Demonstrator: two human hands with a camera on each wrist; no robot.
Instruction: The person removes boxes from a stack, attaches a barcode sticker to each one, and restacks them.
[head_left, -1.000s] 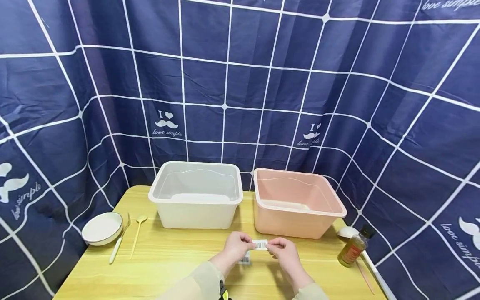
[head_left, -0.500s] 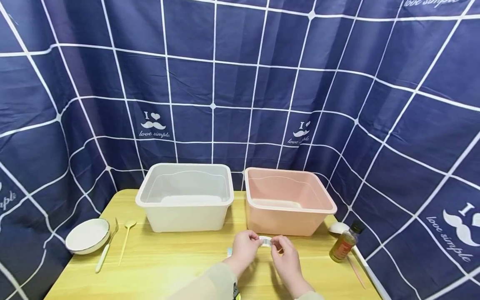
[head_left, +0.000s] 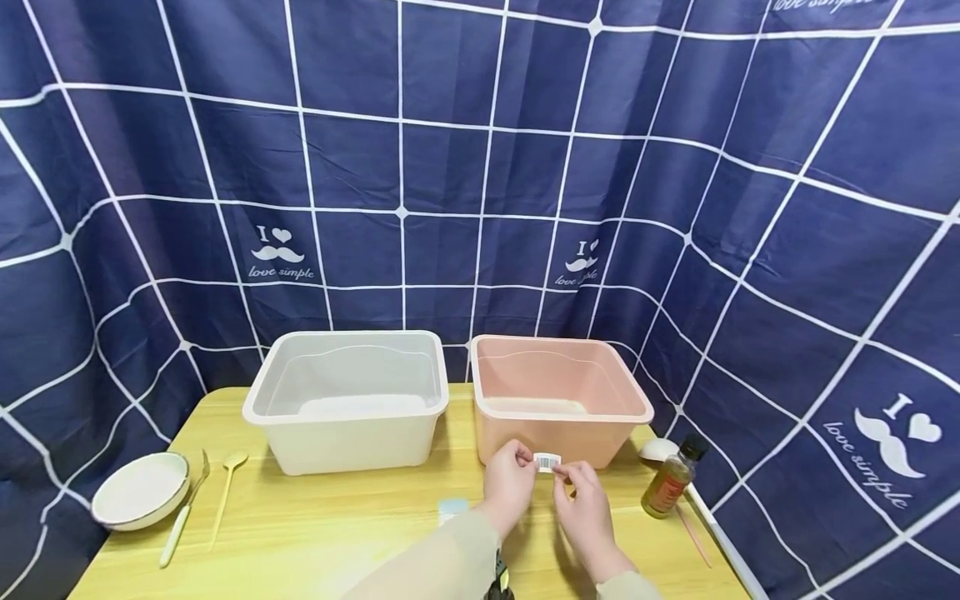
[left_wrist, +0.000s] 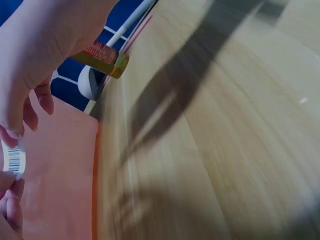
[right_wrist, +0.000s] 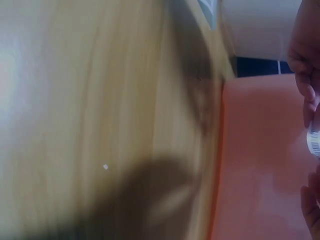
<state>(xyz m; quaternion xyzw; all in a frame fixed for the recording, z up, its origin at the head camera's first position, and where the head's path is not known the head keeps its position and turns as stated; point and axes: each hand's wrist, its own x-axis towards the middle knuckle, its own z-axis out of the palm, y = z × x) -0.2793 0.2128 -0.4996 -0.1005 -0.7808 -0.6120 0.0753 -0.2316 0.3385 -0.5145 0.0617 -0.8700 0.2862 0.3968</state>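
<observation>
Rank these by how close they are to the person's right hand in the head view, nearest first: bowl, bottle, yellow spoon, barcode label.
From the right hand:
1. Barcode label: in its grip, ahead and slightly left.
2. Bottle: to its right.
3. Yellow spoon: well over to the left.
4. Bowl: farther left, beyond the spoon.

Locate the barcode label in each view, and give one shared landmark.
Head: barcode label, right of centre, lower half.
Left wrist: barcode label at the left edge, lower half.
Right wrist: barcode label, cut by the right edge.
Shared landmark: pink bin, behind it throughout.
</observation>
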